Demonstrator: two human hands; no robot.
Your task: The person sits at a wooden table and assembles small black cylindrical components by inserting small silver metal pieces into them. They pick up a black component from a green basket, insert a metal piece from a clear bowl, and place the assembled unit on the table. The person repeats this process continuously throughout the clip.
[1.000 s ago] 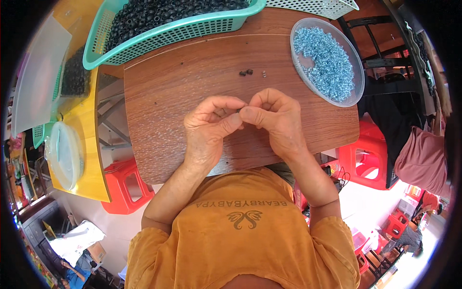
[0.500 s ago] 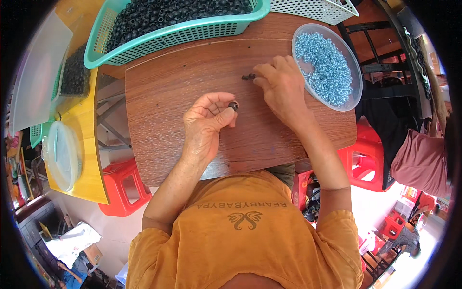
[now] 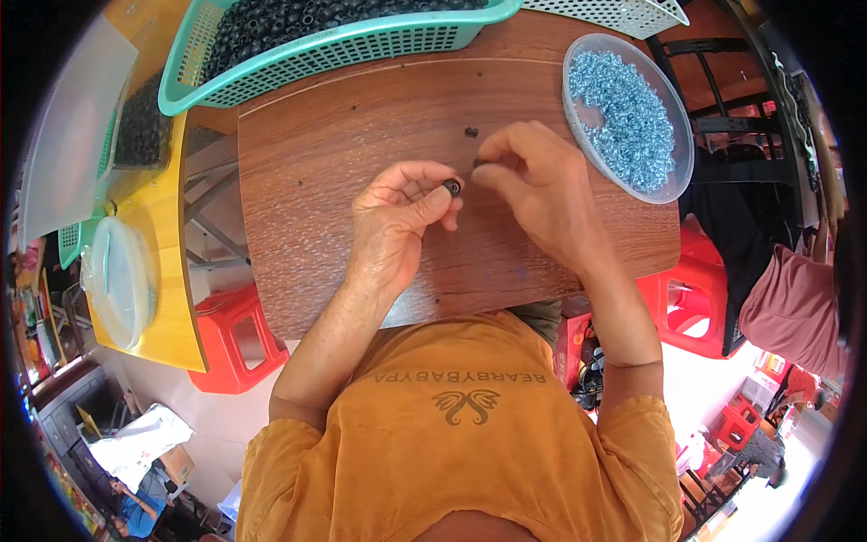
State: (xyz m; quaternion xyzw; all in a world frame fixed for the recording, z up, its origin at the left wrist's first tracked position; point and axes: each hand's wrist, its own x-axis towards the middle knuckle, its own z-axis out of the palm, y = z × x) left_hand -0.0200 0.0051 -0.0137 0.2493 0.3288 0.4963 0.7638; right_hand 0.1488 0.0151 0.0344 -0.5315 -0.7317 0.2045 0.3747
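Head view, looking straight down. Left hand curled over the middle of the brown tabletop, thumb and forefinger pinched shut on a small black ring, held just off the wood at the fingertips. Right hand right beside it, fingertips drawn together on a tiny dark piece, too small to make out; nearly touching the left fingertips. One more small black piece lying loose on the tabletop just above the two hands, clear of both.

Up and to the right, a round clear tub at the tabletop's edge, filled toward its far side with pale blue metal bits, close to the right hand's knuckles but not touching. Along the top, a long teal basket heaped with black rings, well apart from the hands. A white mesh basket peeking in beside it at the upper right.

Off to the left, a yellow bench carrying a round clear lid and a smaller tray of black pieces. Red plastic stools below the tabletop on both sides. Orange shirt filling the lower middle, both bare forearms rising from it to the work.
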